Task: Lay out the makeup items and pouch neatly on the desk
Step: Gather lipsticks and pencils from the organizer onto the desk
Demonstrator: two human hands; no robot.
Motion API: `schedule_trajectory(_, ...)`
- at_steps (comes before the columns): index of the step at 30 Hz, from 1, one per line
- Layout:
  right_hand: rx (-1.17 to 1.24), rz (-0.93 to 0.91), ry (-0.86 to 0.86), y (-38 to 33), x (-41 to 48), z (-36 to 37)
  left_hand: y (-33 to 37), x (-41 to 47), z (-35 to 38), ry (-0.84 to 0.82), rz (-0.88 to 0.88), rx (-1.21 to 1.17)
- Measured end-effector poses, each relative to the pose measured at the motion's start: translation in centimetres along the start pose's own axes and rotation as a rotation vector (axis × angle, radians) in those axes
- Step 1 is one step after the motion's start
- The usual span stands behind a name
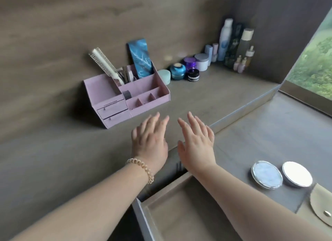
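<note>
- Pink organiser is standing toward the desk's back edge.
- Flat, empty, just apart: left hand and right hand are hovering mid-desk.
- Toward the right edge, compacts and pouch are lying close together; probably worth spacing them evenly.

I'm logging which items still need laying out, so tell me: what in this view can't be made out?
Head view:
1. Pouch: cut off by the right edge; only its snap flap shows.
2. Open drawer: the near part is cut by the bottom edge and crossed by the right forearm.
3. Corner bottles: small and blurred; labels unreadable.
4. Pink organizer: its two small drawers are closed, so their contents are hidden.
</note>
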State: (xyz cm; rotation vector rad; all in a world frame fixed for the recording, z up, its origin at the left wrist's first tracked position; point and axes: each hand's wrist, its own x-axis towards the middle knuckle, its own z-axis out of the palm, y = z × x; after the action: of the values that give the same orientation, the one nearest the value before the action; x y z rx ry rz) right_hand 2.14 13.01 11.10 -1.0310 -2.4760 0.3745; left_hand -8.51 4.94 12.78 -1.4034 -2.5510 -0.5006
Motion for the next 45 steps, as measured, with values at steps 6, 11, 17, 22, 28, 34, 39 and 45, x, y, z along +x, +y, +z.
schedule_trajectory(6, -0.028, -0.246, -0.051, -7.8, 4.8, 3.1, -8.8, 2.5, -2.6, 0.103, -0.110, 0.108)
schedule_trajectory(11, -0.119, -0.331, -0.294, -11.5, 6.7, 5.8, -13.0, 4.8, -3.8, 0.067, -0.172, 0.194)
schedule_trajectory(17, -0.194, -0.399, -0.309, -14.6, 8.1, 7.8, -15.6, 5.0, -3.6, -0.103, -0.144, 0.217)
schedule_trajectory(22, -0.252, -0.447, -0.266, -15.4, 9.0, 9.1, -17.7, 4.8, -3.2, 0.011, 0.017, 0.263)
schedule_trajectory(28, -0.278, -0.467, -0.001, -15.6, 9.7, 12.0, -19.1, 4.7, -2.4, 0.062, 0.105, 0.317)
schedule_trajectory(34, -0.264, -0.483, 0.131, -15.7, 11.0, 13.2, -19.2, 4.7, -2.3, 0.073, 0.107, 0.305)
schedule_trajectory(39, -0.244, -0.444, 0.121, -15.5, 10.9, 13.1, -19.5, 4.9, -2.1, 0.067, 0.124, 0.289)
schedule_trajectory(45, -0.163, -0.512, 0.086, -12.9, 8.9, 12.2, -20.2, 5.9, -2.3, 0.146, 0.196, 0.145)
